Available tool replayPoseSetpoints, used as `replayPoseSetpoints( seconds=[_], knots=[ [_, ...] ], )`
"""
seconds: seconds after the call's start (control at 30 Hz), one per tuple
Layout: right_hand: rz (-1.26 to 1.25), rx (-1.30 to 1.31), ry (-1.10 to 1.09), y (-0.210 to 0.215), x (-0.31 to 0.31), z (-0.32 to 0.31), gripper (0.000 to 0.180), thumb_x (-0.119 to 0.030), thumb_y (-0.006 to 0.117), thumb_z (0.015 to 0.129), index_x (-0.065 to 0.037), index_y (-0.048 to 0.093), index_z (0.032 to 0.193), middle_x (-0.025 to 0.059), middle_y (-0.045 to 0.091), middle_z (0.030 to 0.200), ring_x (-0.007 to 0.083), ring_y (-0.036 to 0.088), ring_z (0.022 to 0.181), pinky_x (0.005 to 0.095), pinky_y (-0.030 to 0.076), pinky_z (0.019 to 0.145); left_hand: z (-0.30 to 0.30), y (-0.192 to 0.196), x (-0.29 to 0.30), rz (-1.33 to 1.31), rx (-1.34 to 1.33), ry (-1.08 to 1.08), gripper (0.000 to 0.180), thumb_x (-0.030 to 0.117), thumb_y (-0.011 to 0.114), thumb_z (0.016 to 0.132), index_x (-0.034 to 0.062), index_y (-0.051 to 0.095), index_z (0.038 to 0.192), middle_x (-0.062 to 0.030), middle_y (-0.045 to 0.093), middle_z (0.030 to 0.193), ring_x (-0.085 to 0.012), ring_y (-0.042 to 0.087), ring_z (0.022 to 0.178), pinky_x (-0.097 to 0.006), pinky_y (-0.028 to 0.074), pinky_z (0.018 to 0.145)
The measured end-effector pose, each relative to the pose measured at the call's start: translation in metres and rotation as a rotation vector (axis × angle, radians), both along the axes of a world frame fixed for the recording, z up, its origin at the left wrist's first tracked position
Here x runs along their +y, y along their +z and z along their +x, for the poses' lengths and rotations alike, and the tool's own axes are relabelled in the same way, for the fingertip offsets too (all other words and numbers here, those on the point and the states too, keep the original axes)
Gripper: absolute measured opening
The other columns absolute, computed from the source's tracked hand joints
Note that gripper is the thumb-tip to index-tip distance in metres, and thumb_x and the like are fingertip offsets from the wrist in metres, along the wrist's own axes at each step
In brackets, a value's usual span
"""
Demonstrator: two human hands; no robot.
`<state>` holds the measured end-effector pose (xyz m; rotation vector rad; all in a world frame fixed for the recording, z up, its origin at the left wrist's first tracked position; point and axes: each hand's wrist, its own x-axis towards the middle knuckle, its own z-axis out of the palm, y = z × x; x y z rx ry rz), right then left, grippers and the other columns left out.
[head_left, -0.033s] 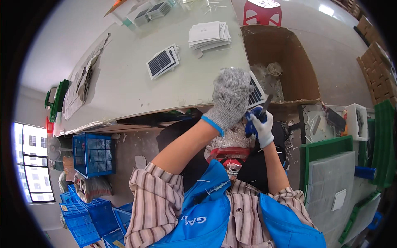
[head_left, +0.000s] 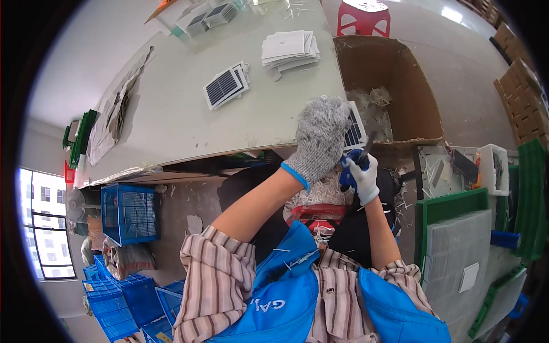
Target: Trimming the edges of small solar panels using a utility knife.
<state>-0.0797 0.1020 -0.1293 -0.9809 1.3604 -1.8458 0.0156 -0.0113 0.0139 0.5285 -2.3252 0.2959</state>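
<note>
Covering part of a small solar panel (head_left: 355, 127) at the right edge of the worktop (head_left: 171, 114), the grey-gloved left hand (head_left: 322, 127) hides its fingertips (so its grip I cannot tell). The right hand (head_left: 363, 178) has its grip closed round a dark tool (head_left: 370, 142). White lettering (head_left: 270, 305) marks the blue apron (head_left: 403, 308).

Relative to the earlier picture, the left hand (head_left: 323, 128) is displaced slightly to the right. The upper end of the small dark-celled panel (head_left: 355, 128) beside it sits marginally lower. The dark blade of the bladed tool (head_left: 370, 140) in the right hand (head_left: 362, 176) presents a narrower profile (the exact angle of rotation cannot be determined from this view).
</note>
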Motion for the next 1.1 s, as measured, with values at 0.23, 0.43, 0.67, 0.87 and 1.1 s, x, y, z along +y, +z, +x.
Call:
replayPoseSetpoints(
  seconds=[0.23,0.43,0.67,0.87,1.1],
  knots=[
    [-0.012,-0.094,-0.006,0.018,-0.030,-0.036,0.020,-0.019,0.065,0.085,0.001,0.062,0.088,-0.0010,0.063,0.077,0.0040,0.055,0.068,0.0229,0.045,0.060,-0.016,0.000,-0.005,0.235,-0.009,-0.012,0.023,0.015,0.062,0.075,0.0074,0.062,0.097,-0.0139,0.060,0.095,-0.0333,0.057,0.094,-0.045,0.046,0.081],
    [0.018,-0.028,0.110,0.023,-0.017,-0.019,0.012,-0.011,0.066,0.079,0.001,0.064,0.083,0.0025,0.065,0.074,0.0091,0.062,0.069,0.0235,0.049,0.063,-0.020,-0.002,-0.007,0.264,-0.003,0.007,0.020,0.012,0.060,0.073,0.0082,0.063,0.093,-0.0132,0.058,0.088,-0.0321,0.056,0.089,-0.045,0.046,0.078],
    [0.220,0.509,0.523,0.040,0.031,0.023,0.015,-0.005,0.065,0.074,0.001,0.060,0.088,0.0044,0.065,0.076,0.0120,0.061,0.066,0.0267,0.049,0.061,-0.023,0.003,-0.001,0.284,-0.090,0.061,0.024,0.014,0.060,0.075,0.0092,0.064,0.098,-0.0124,0.059,0.091,-0.0314,0.056,0.092,-0.045,0.045,0.079],
    [0.170,0.359,-0.472,0.044,-0.013,0.031,0.039,0.003,0.061,0.081,0.000,0.049,0.117,0.0085,0.065,0.093,0.0159,0.064,0.079,0.0304,0.051,0.075,-0.017,-0.007,-0.001,0.221,0.011,0.061,0.028,0.017,0.060,0.078,0.0092,0.064,0.105,-0.0126,0.059,0.091,-0.0314,0.056,0.091,-0.046,0.045,0.078],
    [-0.146,-1.059,-0.096,0.087,-0.076,0.017,0.029,-0.026,0.042,0.098,-0.006,0.052,0.117,0.0044,0.061,0.102,0.0168,0.061,0.091,0.0309,0.051,0.076,-0.020,-0.003,-0.002,0.310,-0.174,0.007,0.030,0.018,0.056,0.079,0.0059,0.062,0.106,-0.0146,0.059,0.100,-0.0332,0.055,0.101,-0.048,0.043,0.084]
  ],
)
